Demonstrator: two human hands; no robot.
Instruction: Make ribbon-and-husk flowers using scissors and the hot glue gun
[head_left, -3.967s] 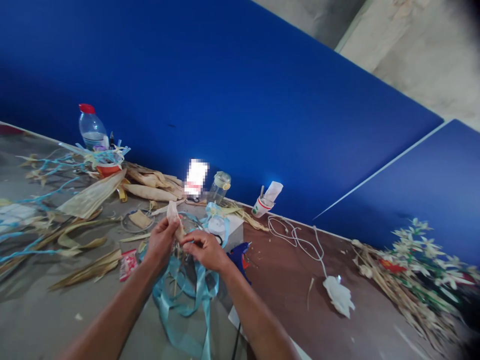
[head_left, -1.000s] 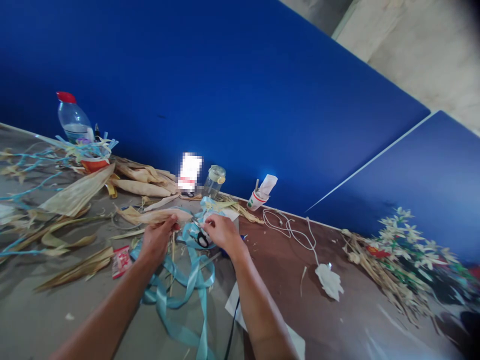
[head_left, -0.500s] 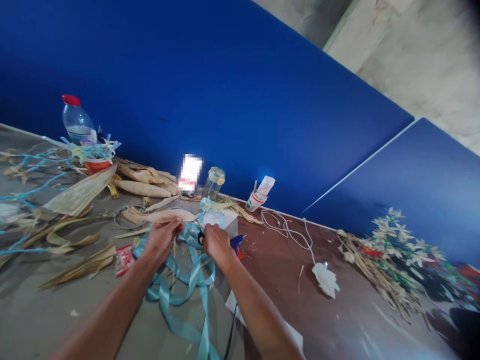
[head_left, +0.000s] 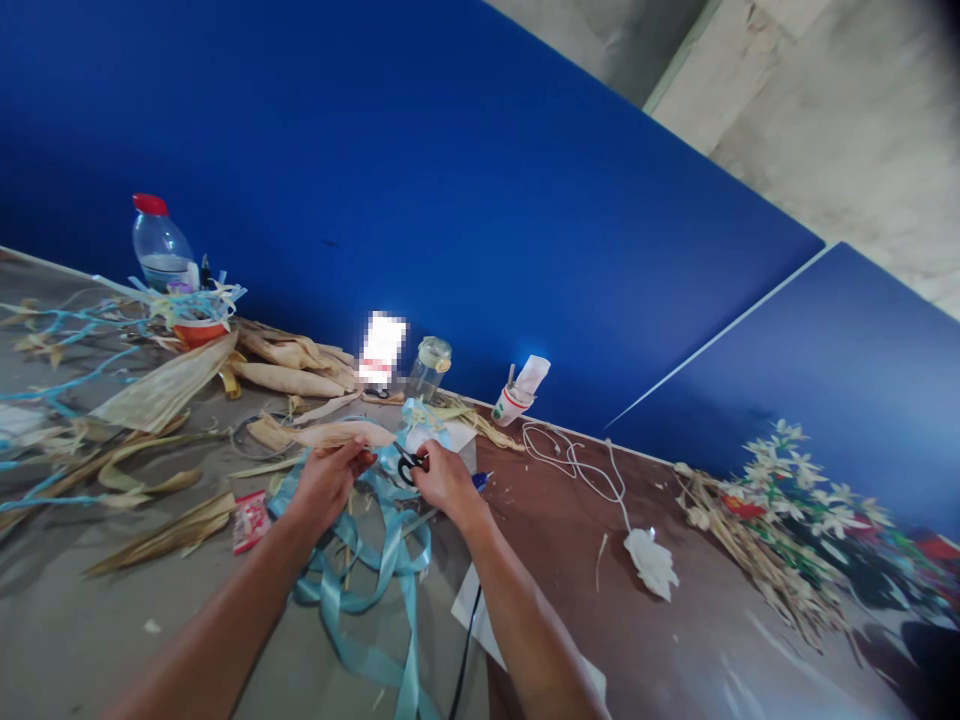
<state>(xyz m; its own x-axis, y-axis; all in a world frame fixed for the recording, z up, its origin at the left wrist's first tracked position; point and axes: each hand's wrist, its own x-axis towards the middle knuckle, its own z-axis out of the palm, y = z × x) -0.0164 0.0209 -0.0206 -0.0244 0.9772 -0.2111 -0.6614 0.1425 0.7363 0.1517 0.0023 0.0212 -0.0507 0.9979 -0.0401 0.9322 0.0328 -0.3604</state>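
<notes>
My left hand [head_left: 330,483] pinches a pale dried corn husk [head_left: 341,432], which stretches left and right of the fingers. In my right hand [head_left: 444,480] is a pair of scissors [head_left: 409,467] with black handles, its blades pointing at the husk's right tip. Whether the blades touch the husk is hard to make out. Under and in front of both hands lies a loose tangle of light blue ribbon [head_left: 391,550]. A small red and white packet [head_left: 250,521] rests left of my left wrist. Behind the right hand is a pale blue and white bundle [head_left: 426,425], partly hidden.
More husks [head_left: 289,365] lie at the back left, near a red-capped bottle [head_left: 161,245]. A glass jar [head_left: 429,368], a bright blurred screen [head_left: 381,348] and a paper cup [head_left: 512,403] stand along the blue partition [head_left: 450,180]. White cord [head_left: 574,460] and white flowers [head_left: 795,470] are to the right.
My right hand has shifted slightly right and opened around the scissors' handles, so more of them shows. The left hand keeps its hold on the husk. The view has moved slightly.
</notes>
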